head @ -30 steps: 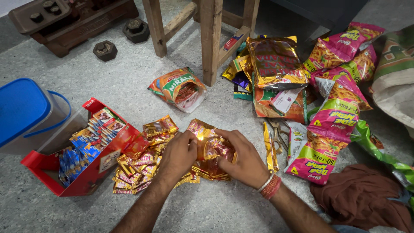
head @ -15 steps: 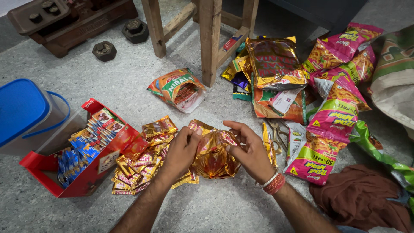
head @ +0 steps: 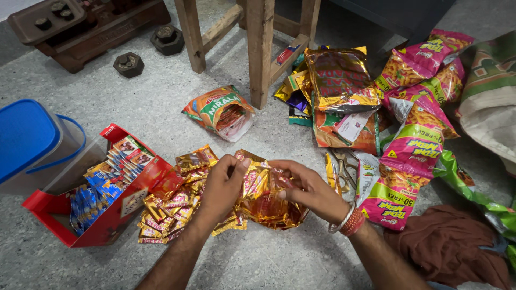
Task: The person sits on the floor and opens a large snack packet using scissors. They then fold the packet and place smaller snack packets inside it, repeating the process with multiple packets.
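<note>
Here, a crumpled gold foil bag [head: 267, 198] lies on the grey floor [head: 161, 107], just right of the red cardboard box [head: 115, 207], which I take as the landmark; both hands hold the bag at its top edge. The left hand [head: 223, 188] has its fingers curled and the thumb pressed on the foil; the right hand [head: 309, 188] pinches the same edge between thumb and fingertips, with bangles [head: 346, 220] on the wrist. Between the box and the bag is a heap of small gold sachets [head: 180, 201], touching the box; inside the box stand rows of small blue packets [head: 94, 196]. Left of the box, touching it, is a clear tub with blue lid [head: 29, 139]; far right of the box lie pink snack bags [head: 414, 145]; above it stands a wooden stool leg [head: 260, 51].
</note>
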